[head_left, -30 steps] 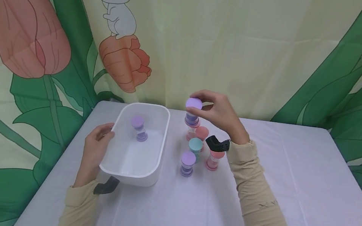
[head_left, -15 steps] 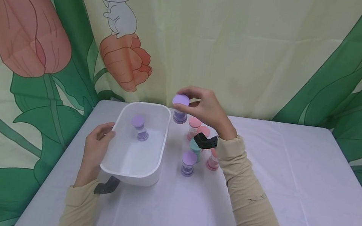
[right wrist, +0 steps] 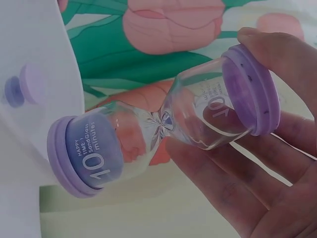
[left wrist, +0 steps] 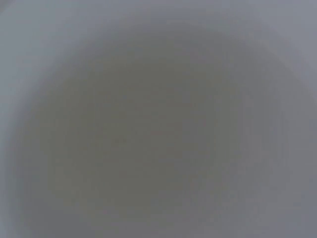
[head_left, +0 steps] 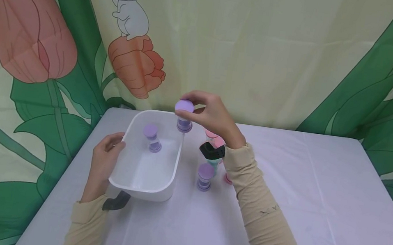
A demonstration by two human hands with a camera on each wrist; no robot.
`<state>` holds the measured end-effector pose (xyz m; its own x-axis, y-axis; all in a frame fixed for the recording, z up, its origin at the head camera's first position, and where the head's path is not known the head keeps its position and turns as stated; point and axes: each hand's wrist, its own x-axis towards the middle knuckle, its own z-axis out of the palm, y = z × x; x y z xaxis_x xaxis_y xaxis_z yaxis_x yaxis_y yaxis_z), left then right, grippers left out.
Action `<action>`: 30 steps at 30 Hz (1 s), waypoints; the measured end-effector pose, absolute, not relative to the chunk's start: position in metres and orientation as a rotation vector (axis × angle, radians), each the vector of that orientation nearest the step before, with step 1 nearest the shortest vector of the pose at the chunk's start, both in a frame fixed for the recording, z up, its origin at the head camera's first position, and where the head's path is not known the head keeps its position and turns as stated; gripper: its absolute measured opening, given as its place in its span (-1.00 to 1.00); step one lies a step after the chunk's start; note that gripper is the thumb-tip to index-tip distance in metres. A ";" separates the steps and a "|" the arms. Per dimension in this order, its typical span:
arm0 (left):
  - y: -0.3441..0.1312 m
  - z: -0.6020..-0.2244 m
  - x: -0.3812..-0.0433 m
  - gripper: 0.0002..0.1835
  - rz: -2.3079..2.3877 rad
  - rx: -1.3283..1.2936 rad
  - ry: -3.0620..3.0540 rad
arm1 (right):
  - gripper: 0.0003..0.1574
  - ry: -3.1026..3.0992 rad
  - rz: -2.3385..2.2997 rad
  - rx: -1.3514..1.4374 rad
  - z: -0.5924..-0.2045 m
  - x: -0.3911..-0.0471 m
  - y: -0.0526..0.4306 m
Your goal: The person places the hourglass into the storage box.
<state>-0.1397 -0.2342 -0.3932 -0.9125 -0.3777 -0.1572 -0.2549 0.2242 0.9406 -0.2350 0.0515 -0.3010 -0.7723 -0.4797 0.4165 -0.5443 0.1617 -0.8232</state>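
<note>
My right hand (head_left: 210, 114) pinches a purple-capped hourglass (head_left: 184, 114) by its upper end, over the far right corner of a white plastic bin (head_left: 173, 169). In the right wrist view, this hourglass (right wrist: 101, 148) has purple sand in its lower bulb and "10 minutes" printed on the glass. My left hand (head_left: 105, 160) grips the bin's left rim. A second purple hourglass (head_left: 152, 137) is inside the bin. The left wrist view is a grey blur that shows no hand.
Right of the bin stand another purple hourglass (head_left: 205, 177), a teal one (head_left: 215, 162) and several pink ones (head_left: 211, 134), partly hidden by the right wrist. A white cloth covers the table (head_left: 303, 186). A printed curtain (head_left: 264, 57) hangs behind it.
My right hand has carried the purple hourglass leftward, from above the pink hourglasses to over the bin's right edge. My left hand and the bin have stayed in place.
</note>
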 end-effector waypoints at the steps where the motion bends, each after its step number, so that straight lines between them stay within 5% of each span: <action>1: -0.234 -0.393 -0.140 -0.57 -1.794 0.615 -2.374 | -0.62 -2.349 1.714 1.045 -0.302 -0.236 0.049; 30: -0.234 -0.393 -0.141 -0.57 -1.786 0.611 -2.376 | -0.62 -2.442 1.741 1.056 -0.332 -0.251 0.012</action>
<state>-0.1406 -0.2343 -0.3929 -0.9135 -0.3772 -0.1527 -0.2516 0.2287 0.9404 -0.2509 0.0123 -0.3325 -0.7787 -0.5309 0.3344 -0.4891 0.1798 -0.8535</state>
